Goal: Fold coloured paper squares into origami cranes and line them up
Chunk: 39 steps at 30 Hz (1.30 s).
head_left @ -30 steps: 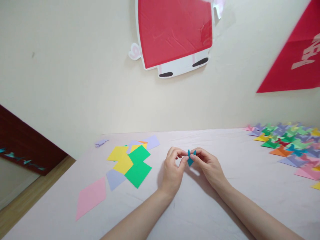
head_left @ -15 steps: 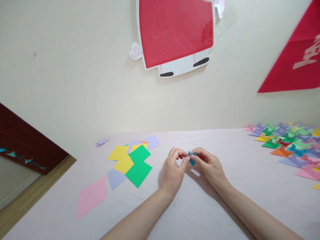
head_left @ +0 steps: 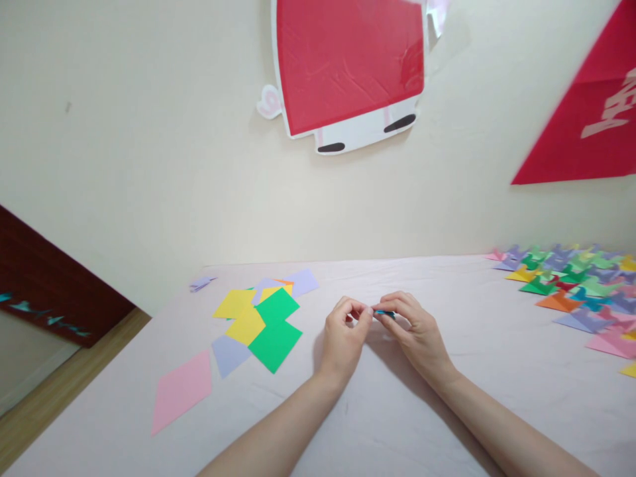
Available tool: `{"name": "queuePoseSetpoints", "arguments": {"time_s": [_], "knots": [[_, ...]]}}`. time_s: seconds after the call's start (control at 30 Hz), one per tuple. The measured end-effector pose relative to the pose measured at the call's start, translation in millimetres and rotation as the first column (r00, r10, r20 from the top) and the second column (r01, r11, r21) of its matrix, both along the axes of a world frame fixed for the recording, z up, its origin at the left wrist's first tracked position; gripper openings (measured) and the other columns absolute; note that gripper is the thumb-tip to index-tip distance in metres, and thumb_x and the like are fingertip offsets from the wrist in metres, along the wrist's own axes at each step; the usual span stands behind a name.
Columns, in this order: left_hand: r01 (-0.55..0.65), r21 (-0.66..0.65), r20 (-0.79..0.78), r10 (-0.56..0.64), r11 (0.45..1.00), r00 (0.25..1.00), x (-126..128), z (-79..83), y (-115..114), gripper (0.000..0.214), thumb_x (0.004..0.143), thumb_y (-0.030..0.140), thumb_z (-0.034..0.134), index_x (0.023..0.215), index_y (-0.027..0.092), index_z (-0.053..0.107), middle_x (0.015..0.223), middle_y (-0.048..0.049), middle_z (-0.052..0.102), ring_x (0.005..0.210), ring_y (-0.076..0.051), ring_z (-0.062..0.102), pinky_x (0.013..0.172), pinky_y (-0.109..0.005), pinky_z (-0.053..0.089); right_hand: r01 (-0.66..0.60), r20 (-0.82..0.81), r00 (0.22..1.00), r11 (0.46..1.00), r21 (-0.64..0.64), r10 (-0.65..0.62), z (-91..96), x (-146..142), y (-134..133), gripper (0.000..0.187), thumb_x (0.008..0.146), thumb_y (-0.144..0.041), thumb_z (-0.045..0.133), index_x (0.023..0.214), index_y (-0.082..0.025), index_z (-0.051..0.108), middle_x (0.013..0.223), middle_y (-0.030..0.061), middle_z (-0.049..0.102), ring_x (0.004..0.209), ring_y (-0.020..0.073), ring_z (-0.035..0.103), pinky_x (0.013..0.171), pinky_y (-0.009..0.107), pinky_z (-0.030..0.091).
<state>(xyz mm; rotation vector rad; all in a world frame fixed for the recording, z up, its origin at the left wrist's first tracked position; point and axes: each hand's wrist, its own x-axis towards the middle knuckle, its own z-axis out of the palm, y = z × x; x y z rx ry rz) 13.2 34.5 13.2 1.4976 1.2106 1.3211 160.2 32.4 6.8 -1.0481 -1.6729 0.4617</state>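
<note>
A small piece of folded blue paper [head_left: 384, 313] is held just above the table, seen almost edge-on as a thin dark strip. My left hand [head_left: 346, 334] pinches its left end between thumb and forefinger. On the other side, the thumb and fingers of my right hand [head_left: 415, 331] close on the paper's right part. Fingertips cover much of it, so its exact folds cannot be made out.
Square paper sheets lie left of my hands: green [head_left: 276, 344], yellow [head_left: 247, 326] and pink [head_left: 183, 392] among them. Several folded paper figures [head_left: 561, 301] stand in rows at the right. A pale cloth covers the table [head_left: 308, 424], which meets a wall [head_left: 348, 205] behind.
The blue paper has turned from showing its pointed flaps and face to lying nearly edge-on. My fingers have shifted slightly around it; both hands stay in about the same place.
</note>
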Motion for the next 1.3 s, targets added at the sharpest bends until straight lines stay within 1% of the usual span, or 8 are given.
{"name": "queuePoseSetpoints", "arguments": {"time_s": [0.2,0.37,0.83,0.9,1.0,1.13,1.2,1.3], "knots": [[0.124,-0.247,0.181,-0.08,0.961,0.98,-0.1,3.0,3.1,0.023,0.072,0.04,0.061,0.067,0.018,0.059,0.064,0.0029,0.052,0.063,-0.013,0.046,0.062,-0.025,0.035,0.001,0.029,1.0,1.0,0.019,-0.002,0.4,1.4,0.6,0.013,0.088,-0.035,0.06,0.083,-0.027,0.07,0.084,0.0048,0.065,0.087,0.0243,0.058,0.077,0.037,0.045],[0.251,-0.406,0.275,-0.145,0.879,0.951,-5.6,7.5,8.9,0.026,0.064,0.042,0.065,0.067,0.016,0.06,0.063,0.0014,0.053,0.056,-0.01,0.043,0.055,-0.023,0.032,-0.014,0.04,0.999,0.999,0.03,0.013,2.0,2.0,1.0,0.012,0.088,-0.029,0.059,0.085,-0.027,0.07,0.083,0.0046,0.066,0.087,0.0242,0.057,0.076,0.036,0.044],[0.406,-0.445,0.359,-0.256,0.798,0.897,-14.6,11.3,13.7,0.034,0.061,0.045,0.073,0.069,0.015,0.06,0.066,0.0006,0.054,0.058,-0.01,0.048,0.055,-0.022,0.037,-0.062,0.016,0.998,0.998,0.025,0.062,-0.9,3.6,1.7,0.007,0.087,-0.026,0.062,0.084,-0.025,0.068,0.081,0.0027,0.065,0.083,0.0216,0.057,0.076,0.033,0.043],[0.4,-0.421,0.33,-0.273,0.814,0.904,-14.6,10.2,15.0,0.031,0.065,0.044,0.071,0.07,0.015,0.061,0.064,0.0009,0.053,0.057,-0.01,0.048,0.055,-0.023,0.037,-0.059,-0.026,0.998,0.998,-0.003,0.059,-1.8,4.0,2.6,0.008,0.086,-0.028,0.063,0.081,-0.025,0.068,0.08,0.0024,0.065,0.082,0.021,0.058,0.075,0.033,0.043],[0.335,-0.34,0.251,-0.258,0.879,0.933,-13.5,8.9,16.1,0.018,0.07,0.033,0.067,0.074,0.016,0.064,0.066,0.0017,0.055,0.061,-0.011,0.048,0.06,-0.023,0.038,-0.044,-0.114,0.993,0.996,-0.081,0.035,-3.8,4.5,4.3,0.012,0.085,-0.031,0.064,0.076,-0.024,0.067,0.079,0.0023,0.065,0.08,0.0204,0.058,0.074,0.031,0.043],[0.201,-0.005,-0.131,-0.2,0.98,0.971,-12.7,10.5,12.3,0.004,0.075,0.017,0.063,0.079,0.019,0.065,0.08,0.0011,0.06,0.073,-0.014,0.052,0.069,-0.026,0.038,-0.058,-0.195,0.981,0.982,-0.179,0.022,-5.2,3.7,6.2,0.014,0.082,-0.033,0.065,0.073,-0.023,0.067,0.078,0.0018,0.065,0.078,0.0195,0.058,0.073,0.03,0.043],[0.165,0.156,-0.312,-0.11,0.974,0.944,-12.8,12.9,8.8,0.005,0.079,0.015,0.061,0.078,0.02,0.063,0.079,0.0011,0.06,0.075,-0.015,0.053,0.07,-0.027,0.038,-0.079,-0.225,0.974,0.974,-0.212,0.03,-5.4,3.1,6.6,0.015,0.081,-0.035,0.066,0.072,-0.022,0.066,0.077,0.0016,0.065,0.078,0.0193,0.057,0.073,0.029,0.042],[0.135,0.252,-0.391,-0.027,0.958,0.92,-12.5,16.3,4.5,0.01,0.081,0.012,0.061,0.073,0.019,0.06,0.076,0.0009,0.06,0.077,-0.016,0.053,0.071,-0.027,0.038,-0.12,-0.264,0.963,0.962,-0.247,0.053,-6.0,2.8,7.0,0.016,0.081,-0.036,0.066,0.074,-0.022,0.067,0.077,0.0011,0.064,0.077,0.0185,0.057,0.073,0.028,0.042]]}}
